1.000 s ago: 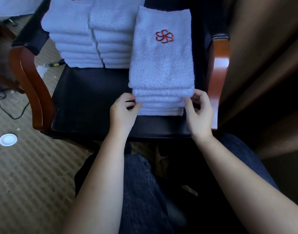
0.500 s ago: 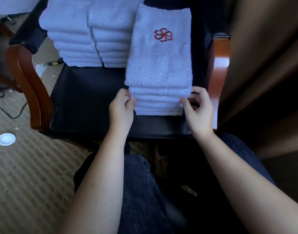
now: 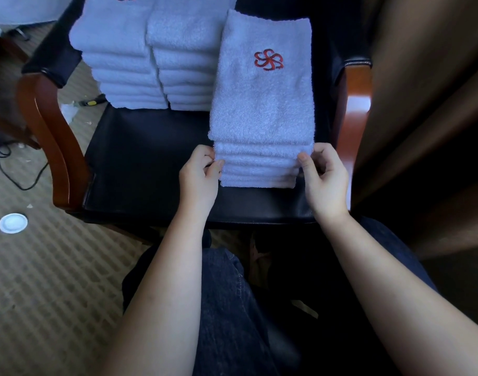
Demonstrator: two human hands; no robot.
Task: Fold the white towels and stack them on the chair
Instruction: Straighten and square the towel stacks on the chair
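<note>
The towel stack (image 3: 262,104) is pinched at its near corners by the left hand (image 3: 198,180) and right hand (image 3: 324,180), both equally near; its long axis runs straight away from them.

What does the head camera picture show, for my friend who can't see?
A person's left hand and right hand pinch the front corners of a stack of folded white towels on a black chair. Its top towel bears a red flower logo; two more towel stacks stand behind on the left.
</note>
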